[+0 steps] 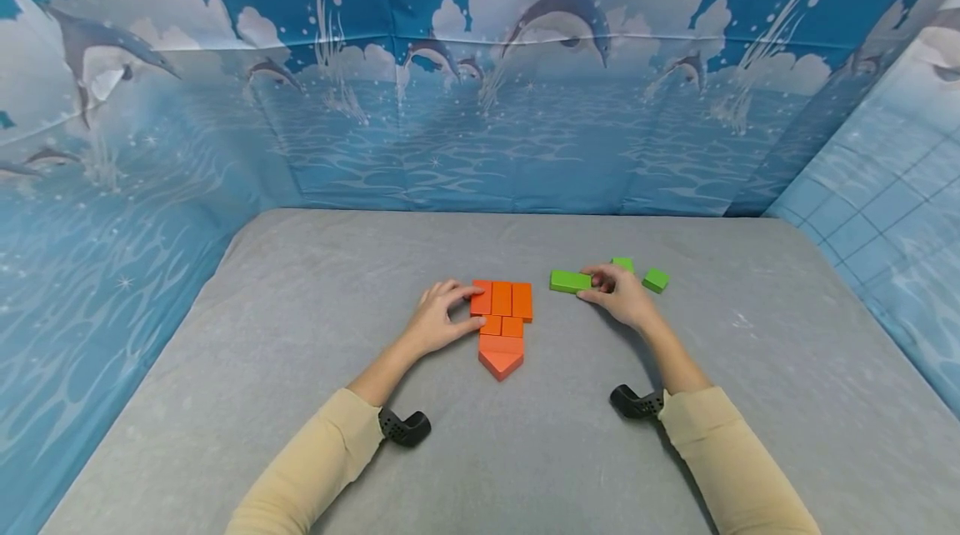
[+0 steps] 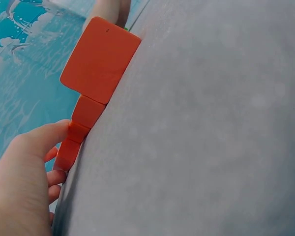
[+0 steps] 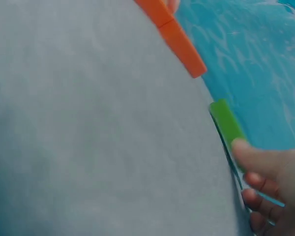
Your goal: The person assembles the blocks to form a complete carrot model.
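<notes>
Flat orange blocks (image 1: 502,299) lie close together on the grey table, three upright oblongs above two small ones and a pointed end nearest me. My left hand (image 1: 435,320) pinches the leftmost orange block (image 2: 69,153) between thumb and fingers. To the right, my right hand (image 1: 617,293) grips one end of a long green block (image 1: 570,281) with thumb and fingertips. The right wrist view shows the same green block (image 3: 227,120) low over or on the table, its far end pointing toward the orange ones.
Behind the right hand lies a green block (image 1: 622,263), partly hidden, with another small green block (image 1: 656,280) to its right. Dolphin-print curtains (image 1: 480,127) hang around the grey table (image 1: 300,268). Black wrist devices (image 1: 405,428) sit on both forearms.
</notes>
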A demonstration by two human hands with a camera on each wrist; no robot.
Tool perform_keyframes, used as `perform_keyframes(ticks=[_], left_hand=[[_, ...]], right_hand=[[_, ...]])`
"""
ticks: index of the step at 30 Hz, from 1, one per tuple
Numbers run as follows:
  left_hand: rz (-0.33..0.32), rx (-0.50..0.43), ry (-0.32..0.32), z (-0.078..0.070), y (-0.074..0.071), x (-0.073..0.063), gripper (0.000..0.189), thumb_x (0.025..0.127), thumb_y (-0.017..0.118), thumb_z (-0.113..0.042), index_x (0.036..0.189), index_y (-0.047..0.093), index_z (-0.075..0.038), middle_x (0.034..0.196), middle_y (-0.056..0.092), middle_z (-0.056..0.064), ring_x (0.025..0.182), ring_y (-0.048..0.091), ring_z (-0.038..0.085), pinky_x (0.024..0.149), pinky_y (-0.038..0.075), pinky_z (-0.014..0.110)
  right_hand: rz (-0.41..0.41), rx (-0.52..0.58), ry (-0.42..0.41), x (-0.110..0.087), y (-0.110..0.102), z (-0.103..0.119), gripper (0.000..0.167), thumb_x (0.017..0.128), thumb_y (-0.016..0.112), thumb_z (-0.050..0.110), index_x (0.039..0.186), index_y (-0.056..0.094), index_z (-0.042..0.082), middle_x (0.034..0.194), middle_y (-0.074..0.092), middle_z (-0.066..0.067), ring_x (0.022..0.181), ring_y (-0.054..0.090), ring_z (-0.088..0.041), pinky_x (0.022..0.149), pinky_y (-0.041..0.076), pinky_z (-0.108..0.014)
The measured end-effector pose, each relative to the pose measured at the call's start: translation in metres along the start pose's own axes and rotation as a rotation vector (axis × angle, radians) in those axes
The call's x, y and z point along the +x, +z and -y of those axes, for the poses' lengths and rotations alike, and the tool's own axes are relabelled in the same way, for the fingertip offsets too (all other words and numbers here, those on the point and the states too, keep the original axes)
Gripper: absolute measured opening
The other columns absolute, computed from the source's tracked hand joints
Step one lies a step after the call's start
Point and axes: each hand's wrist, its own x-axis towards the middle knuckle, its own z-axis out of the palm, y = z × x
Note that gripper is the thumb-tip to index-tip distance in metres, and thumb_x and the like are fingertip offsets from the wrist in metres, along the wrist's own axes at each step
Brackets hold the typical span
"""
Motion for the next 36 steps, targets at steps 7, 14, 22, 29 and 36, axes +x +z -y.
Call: perform_keyframes(ticks=[7, 14, 22, 29, 36], left_hand=[[0.002, -0.016, 0.001, 0.000, 0.000, 0.000, 0.046, 0.080, 0.069, -0.035, 0.121, 0.060, -0.016, 0.111, 0.054, 0.007, 0.104, 0.045, 0.023, 0.093, 0.030, 0.047], [0.005, -0.011, 0.000, -0.001, 0.000, 0.001, 0.047, 0.079, 0.069, -0.036, 0.121, 0.060, -0.016, 0.111, 0.055, 0.007, 0.104, 0.045, 0.023, 0.093, 0.030, 0.046], [0.010, -0.012, -0.008, -0.001, -0.002, 0.001, 0.047, 0.079, 0.070, -0.035, 0.121, 0.060, -0.015, 0.110, 0.055, 0.007, 0.104, 0.046, 0.024, 0.094, 0.029, 0.047], [0.023, -0.001, -0.019, -0.003, -0.002, 0.001, 0.047, 0.080, 0.069, -0.036, 0.122, 0.059, -0.016, 0.112, 0.054, 0.007, 0.104, 0.046, 0.023, 0.093, 0.030, 0.046], [0.016, -0.007, -0.018, -0.003, -0.002, 0.001, 0.047, 0.080, 0.069, -0.035, 0.121, 0.059, -0.015, 0.112, 0.055, 0.008, 0.104, 0.046, 0.025, 0.093, 0.030, 0.047]], right_hand=[[0.049, 0.015, 0.042, 0.019, -0.001, 0.020, 0.040, 0.085, 0.066, 0.021, 0.119, 0.058, 0.003, 0.096, 0.054, -0.013, 0.080, 0.051, -0.024, 0.062, 0.040, -0.033], [0.071, 0.028, -0.001, 0.041, 0.015, 0.037, 0.038, 0.084, 0.067, 0.016, 0.116, 0.059, -0.001, 0.091, 0.054, -0.013, 0.076, 0.051, -0.024, 0.059, 0.040, -0.030], [0.144, 0.072, -0.031, 0.055, 0.039, 0.048, 0.035, 0.084, 0.066, 0.014, 0.115, 0.059, -0.002, 0.090, 0.053, -0.012, 0.070, 0.047, -0.021, 0.057, 0.038, -0.029], [0.170, 0.080, -0.028, 0.059, 0.048, 0.051, 0.035, 0.084, 0.066, 0.013, 0.114, 0.059, -0.003, 0.091, 0.054, -0.013, 0.073, 0.046, -0.021, 0.060, 0.038, -0.029], [0.184, 0.065, -0.011, 0.061, 0.051, 0.051, 0.035, 0.085, 0.065, 0.013, 0.116, 0.058, -0.003, 0.092, 0.054, -0.013, 0.074, 0.047, -0.021, 0.062, 0.038, -0.029]])
